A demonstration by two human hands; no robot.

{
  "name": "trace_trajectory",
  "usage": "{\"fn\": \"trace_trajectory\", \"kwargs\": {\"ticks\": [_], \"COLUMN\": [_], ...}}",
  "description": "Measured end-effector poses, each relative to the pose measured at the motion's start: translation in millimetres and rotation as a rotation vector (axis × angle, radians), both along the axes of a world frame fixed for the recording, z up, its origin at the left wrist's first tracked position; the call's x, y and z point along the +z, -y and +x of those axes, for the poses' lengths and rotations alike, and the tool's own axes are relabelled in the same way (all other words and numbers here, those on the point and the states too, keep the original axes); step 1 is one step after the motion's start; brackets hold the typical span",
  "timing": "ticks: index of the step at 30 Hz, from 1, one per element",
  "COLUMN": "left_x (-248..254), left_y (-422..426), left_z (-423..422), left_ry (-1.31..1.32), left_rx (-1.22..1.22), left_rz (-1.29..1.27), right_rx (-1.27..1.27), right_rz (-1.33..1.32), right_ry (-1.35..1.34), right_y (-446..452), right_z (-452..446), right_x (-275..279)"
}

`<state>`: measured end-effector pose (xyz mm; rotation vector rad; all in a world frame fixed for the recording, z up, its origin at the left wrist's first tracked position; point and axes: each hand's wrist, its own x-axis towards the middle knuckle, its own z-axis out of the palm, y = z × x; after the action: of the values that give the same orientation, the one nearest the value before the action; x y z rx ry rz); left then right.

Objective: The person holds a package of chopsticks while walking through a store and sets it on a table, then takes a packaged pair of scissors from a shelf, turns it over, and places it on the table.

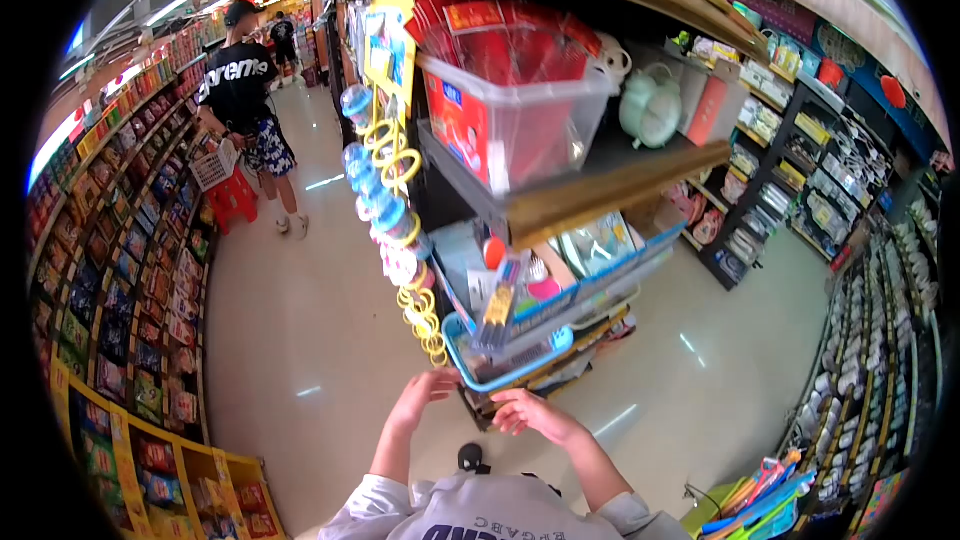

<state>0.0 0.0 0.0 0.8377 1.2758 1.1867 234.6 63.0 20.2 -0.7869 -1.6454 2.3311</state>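
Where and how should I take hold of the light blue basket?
Best by the near rim of the light blue basket, probably from the person's side with left hand and right hand: that edge faces them, while the blue-edged tray overhead likely hampers coming from above.

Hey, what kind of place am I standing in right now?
Most likely a supermarket or general store: rows of packaged goods on your left, a white shopping basket farther up that side, and a display rack of mixed wares before you.
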Motion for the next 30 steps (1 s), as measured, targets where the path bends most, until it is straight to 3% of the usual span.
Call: {"fn": "trace_trajectory", "kwargs": {"ticks": [2, 3, 5, 9, 11, 13, 16, 17, 19, 21, 22, 25, 27, 30], "left_x": [17.6, 41.6, 35.7, 31.6, 43.9, 60.0, 62.2, 61.9, 68.7, 63.5, 54.1, 67.6, 40.0, 65.9], "left_y": [-8.6, -38.0, -60.9, -78.0, -79.3, -74.2, -67.8, -70.1, -69.1, -72.3, -77.2, -97.8, -111.1, -134.2], "left_z": [25.6, -27.9, -14.3, -1.9, 4.7, 4.7, 15.0, 29.5, 61.5, 110.0, 133.2, 220.4, 273.4, 343.6], "left_ry": [0.003, -0.055, -0.04, 0.118, -0.011, -0.052, -0.01, -0.009, -0.01, 0.012, 0.01, 0.015, -0.065, -0.085], "left_rx": [-0.134, -0.222, -0.302, -0.275, -0.169, -0.194, -0.545, -0.544, -0.893, -0.977, -1.081, -1.262, -1.253, -1.419], "left_rz": [0.03, -0.01, -0.049, -0.068, -0.142, -0.067, 0.047, 0.049, 0.217, 0.254, 0.128, -0.139, 0.1, 0.295], "right_rx": [0.001, -0.089, -0.15, -0.257, -0.391, -0.339, -0.12, -0.05, 0.044, 0.121, 0.128, 0.086, -0.048, -0.27], "right_rz": [-0.034, -0.052, -0.142, -0.152, -0.064, 0.064, 0.045, 0.063, 0.023, 0.114, 0.203, 0.231, 0.251, 0.27], "right_ry": [0.025, -0.066, -0.006, 0.041, -0.05, 0.001, -0.059, -0.034, -0.002, -0.035, -0.069, 0.189, 0.258, 0.108], "right_y": [-10.3, -33.8, -55.1, -67.3, -72.0, -71.2, -58.5, -52.7, -45.7, -42.1, -41.0, -39.4, -32.3, -10.9], "right_z": [-2.9, -68.5, -68.7, -73.5, -71.3, -60.8, -17.9, 2.0, 46.2, 98.9, 122.2, 202.7, 262.8, 314.8], "right_x": [4.6, 16.2, 7.5, 21.6, 25.4, 35.6, 36.9, 40.1, 51.0, 33.2, 34.7, 52.9, 26.7, 74.8]}}
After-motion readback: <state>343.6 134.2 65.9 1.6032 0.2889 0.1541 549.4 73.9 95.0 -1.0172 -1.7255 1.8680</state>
